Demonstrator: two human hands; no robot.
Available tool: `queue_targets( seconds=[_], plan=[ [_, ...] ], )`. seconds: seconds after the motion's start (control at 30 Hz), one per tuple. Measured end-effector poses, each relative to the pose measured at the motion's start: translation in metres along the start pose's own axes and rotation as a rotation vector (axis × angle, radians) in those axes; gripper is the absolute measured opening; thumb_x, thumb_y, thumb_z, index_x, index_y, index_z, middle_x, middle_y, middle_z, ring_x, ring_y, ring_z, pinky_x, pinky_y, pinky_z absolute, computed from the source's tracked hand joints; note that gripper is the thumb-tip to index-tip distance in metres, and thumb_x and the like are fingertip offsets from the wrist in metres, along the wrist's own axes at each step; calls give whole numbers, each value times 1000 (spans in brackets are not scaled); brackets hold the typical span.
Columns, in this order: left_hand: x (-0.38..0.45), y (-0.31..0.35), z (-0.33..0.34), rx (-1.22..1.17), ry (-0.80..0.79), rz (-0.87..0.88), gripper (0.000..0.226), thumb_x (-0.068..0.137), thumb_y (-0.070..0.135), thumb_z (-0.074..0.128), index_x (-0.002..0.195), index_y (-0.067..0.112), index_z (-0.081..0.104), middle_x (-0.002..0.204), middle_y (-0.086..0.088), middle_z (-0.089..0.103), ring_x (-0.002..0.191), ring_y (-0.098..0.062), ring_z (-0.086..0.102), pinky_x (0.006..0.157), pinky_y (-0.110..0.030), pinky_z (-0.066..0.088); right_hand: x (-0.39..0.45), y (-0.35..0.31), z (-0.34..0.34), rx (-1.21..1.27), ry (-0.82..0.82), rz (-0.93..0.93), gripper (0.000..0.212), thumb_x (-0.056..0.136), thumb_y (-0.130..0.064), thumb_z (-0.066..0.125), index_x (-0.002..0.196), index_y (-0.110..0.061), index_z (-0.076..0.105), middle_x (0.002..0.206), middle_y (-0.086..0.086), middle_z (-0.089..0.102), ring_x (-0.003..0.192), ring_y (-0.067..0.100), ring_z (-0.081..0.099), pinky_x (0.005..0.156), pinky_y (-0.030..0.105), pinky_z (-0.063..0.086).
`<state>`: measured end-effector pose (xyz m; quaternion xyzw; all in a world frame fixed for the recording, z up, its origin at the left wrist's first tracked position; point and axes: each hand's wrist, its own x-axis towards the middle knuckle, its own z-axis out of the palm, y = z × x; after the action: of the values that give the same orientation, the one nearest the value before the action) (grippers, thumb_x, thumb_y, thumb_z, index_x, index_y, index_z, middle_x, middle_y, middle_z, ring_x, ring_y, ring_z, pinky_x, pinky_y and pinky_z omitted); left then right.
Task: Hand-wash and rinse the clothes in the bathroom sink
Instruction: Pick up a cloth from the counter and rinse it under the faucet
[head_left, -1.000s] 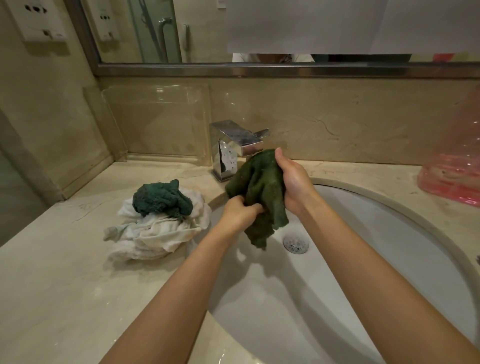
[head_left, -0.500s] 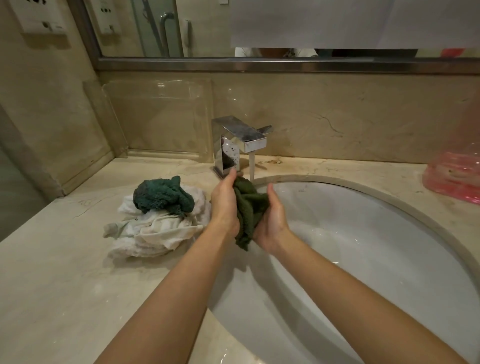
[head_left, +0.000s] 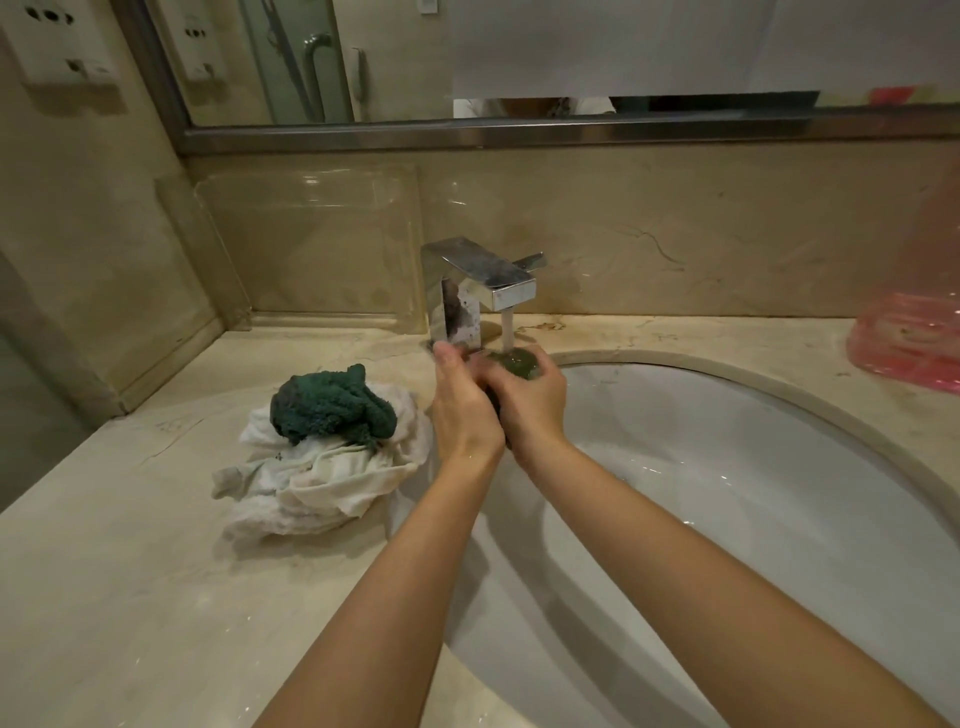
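Green terry cloth (head_left: 519, 364) is being squeezed between the left hand (head_left: 462, 405) and right hand (head_left: 535, 402), fingers clenching it under water running from the chrome faucet (head_left: 480, 280) over the white sink (head_left: 753, 509). Wrung clothes (head_left: 327, 447) are lying beside it on the marble counter (head_left: 130, 597).

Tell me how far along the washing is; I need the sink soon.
Done, apparently: a wrung-looking dark green cloth sits on a crumpled white cloth on the counter. In hand: the left hand and right hand squeeze a bunched green cloth under the faucet's running stream. Left: finishing this rinse; whether the white cloth is washed, I cannot tell.
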<state>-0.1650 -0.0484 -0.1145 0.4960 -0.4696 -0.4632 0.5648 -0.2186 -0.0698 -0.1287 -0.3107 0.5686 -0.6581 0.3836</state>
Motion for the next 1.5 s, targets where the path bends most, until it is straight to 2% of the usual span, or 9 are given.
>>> queue_targets(
  seconds=[0.17, 0.3, 0.47, 0.67, 0.77, 0.93, 1.1, 1.3, 1.5],
  plan=[
    [0, 1, 2, 18, 35, 31, 73, 99, 57, 5, 129, 17, 57, 120, -9, 67, 115, -21, 59, 104, -37, 43, 7, -14, 5, -323, 47, -163, 15, 78, -28, 71, 66, -24, 63, 71, -6, 67, 72, 11, 61, 70, 28, 49],
    [8, -1, 3, -107, 27, -78, 62, 103, 52, 10, 95, 24, 64, 102, -8, 71, 102, -19, 65, 92, -31, 50, 14, -17, 7, -434, 8, -167, 18, 82, -32, 61, 67, -23, 63, 77, 1, 69, 78, 24, 65, 75, 39, 53],
    [13, 0, 2, -185, 33, -172, 61, 103, 53, 16, 99, 18, 65, 96, -12, 72, 97, -24, 67, 93, -39, 52, 12, -20, 2, -430, -16, -177, 25, 85, -25, 61, 61, -25, 59, 65, -3, 63, 71, 22, 63, 76, 43, 55],
    [12, 5, -3, -146, 1, -209, 7, 96, 23, 57, 103, 21, 56, 100, -1, 65, 99, -17, 61, 100, -41, 49, 7, -25, -9, -123, -296, 87, 48, 96, -50, 44, 126, -14, 51, 114, 10, 61, 107, 26, 59, 85, 36, 49],
    [10, 4, -4, -132, -6, -167, 22, 93, 11, 62, 109, 19, 50, 100, -1, 62, 101, -20, 62, 98, -42, 51, 9, -26, -23, 69, -264, 226, 55, 99, -25, 47, 149, -21, 23, 129, 16, 52, 116, 32, 54, 94, 46, 49],
    [9, 6, -5, -169, 35, -100, 14, 92, 17, 65, 101, 23, 56, 100, 1, 61, 102, -18, 61, 95, -37, 53, 6, -31, -47, -333, -385, 174, 29, 96, -22, 58, 123, -13, 58, 105, 10, 68, 92, 24, 66, 65, 30, 53],
    [14, 3, -10, -117, 92, -58, 15, 93, 9, 61, 99, 23, 60, 81, 3, 53, 77, -12, 50, 74, -25, 47, 18, -20, -67, -782, -311, -30, 14, 97, -21, 56, 110, -24, 60, 105, 1, 62, 100, 20, 60, 82, 31, 49],
    [1, 1, -1, 372, -335, -106, 59, 76, 25, 81, 126, 16, 52, 107, 7, 56, 100, -12, 55, 79, -22, 43, 19, -32, -74, -598, -163, -109, 28, 99, -21, 52, 125, -18, 61, 114, -2, 63, 105, 14, 55, 89, 29, 46],
    [6, -4, -3, 486, -261, -96, 37, 91, 18, 66, 125, 10, 54, 118, -4, 62, 105, -17, 59, 82, -25, 42, 9, -38, -61, -356, -232, -222, 35, 98, -3, 48, 127, -18, 61, 110, -2, 65, 103, 11, 62, 90, 24, 53]
  ],
)
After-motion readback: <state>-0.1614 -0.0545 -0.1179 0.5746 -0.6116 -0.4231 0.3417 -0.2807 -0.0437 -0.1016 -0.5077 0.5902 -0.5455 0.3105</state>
